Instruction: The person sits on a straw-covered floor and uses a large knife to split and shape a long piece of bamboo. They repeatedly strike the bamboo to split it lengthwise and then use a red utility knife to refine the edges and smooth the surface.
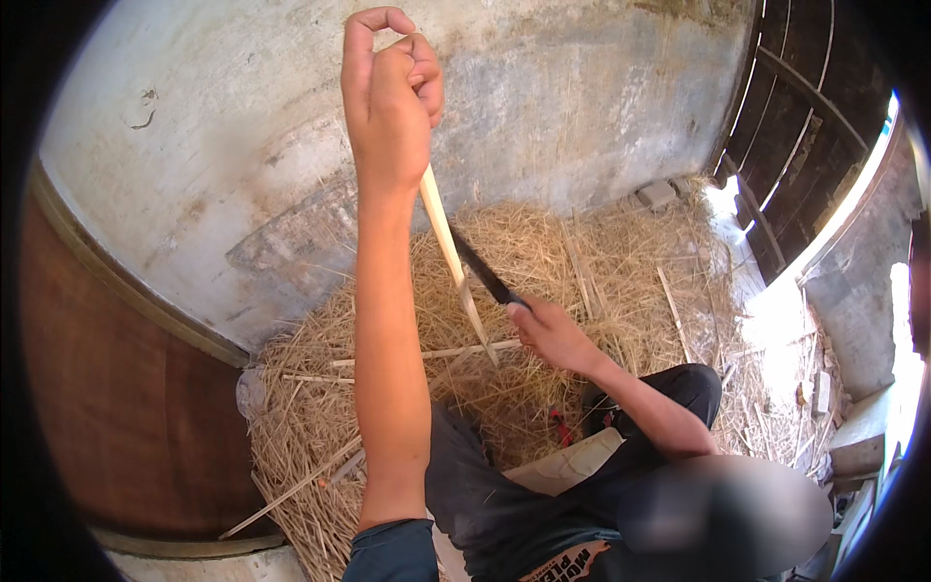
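Note:
My left hand (pixel 393 107) is raised high before the wall, its fingers curled round the upper end of a pale bamboo or wood strip (pixel 445 233). The strip slants down from the hand, and its lower end hangs over the straw. A knife (pixel 485 275) with a long dark blade is in my right hand (pixel 555 337), lower and to the right. Its blade lies along the right side of the strip, its tip close behind the strip; whether they touch I cannot tell. My right fingers are closed on the handle, which they mostly hide.
A heap of straw and shavings (pixel 611 262) spreads over the floor, with loose pale strips (pixel 427 357) among it. A worn plaster wall (pixel 582 116) stands behind. Brown boarding (pixel 126 378) is at left, dark wooden slats (pixel 805 126) at right. A pale board (pixel 567 464) lies between my legs.

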### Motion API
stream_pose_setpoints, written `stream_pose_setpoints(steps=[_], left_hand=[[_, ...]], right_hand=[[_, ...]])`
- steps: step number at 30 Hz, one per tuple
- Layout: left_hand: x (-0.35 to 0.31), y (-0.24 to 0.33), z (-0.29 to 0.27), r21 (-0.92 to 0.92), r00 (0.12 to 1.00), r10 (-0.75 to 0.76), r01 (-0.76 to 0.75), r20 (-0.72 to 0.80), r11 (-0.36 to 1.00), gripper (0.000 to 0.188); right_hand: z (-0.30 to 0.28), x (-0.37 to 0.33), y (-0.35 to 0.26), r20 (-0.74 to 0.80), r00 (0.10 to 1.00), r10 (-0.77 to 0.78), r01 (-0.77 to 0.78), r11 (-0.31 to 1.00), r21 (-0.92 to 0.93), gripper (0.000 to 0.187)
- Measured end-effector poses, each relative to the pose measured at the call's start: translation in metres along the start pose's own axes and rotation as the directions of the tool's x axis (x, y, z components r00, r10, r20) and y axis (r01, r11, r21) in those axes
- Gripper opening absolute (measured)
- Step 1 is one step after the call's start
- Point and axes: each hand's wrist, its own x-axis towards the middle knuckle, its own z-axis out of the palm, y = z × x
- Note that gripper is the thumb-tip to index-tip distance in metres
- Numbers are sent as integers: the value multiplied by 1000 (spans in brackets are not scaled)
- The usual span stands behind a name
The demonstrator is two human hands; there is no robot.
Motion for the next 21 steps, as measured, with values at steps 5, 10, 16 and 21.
stream_pose_setpoints(steps=[5,10,16,21], left_hand=[[2,-7,4,32,999,26,-26,-22,999,27],[2,-9,2,24,996,63,-62,-57,998,27],[0,-14,10,-44,997,77,-78,-20,996,27],[3,-7,8,-10,998,23,-22,56,1000,26]], right_hand=[[-1,-26,-62,-46,984,175,-100,737,668,34],[6,-43,-97,-446,895,1,344,633,693,37],[61,-30,-18,-132,991,8,14,986,165,27],[51,-27,-24,-185,974,-131,94,975,-199,22]])
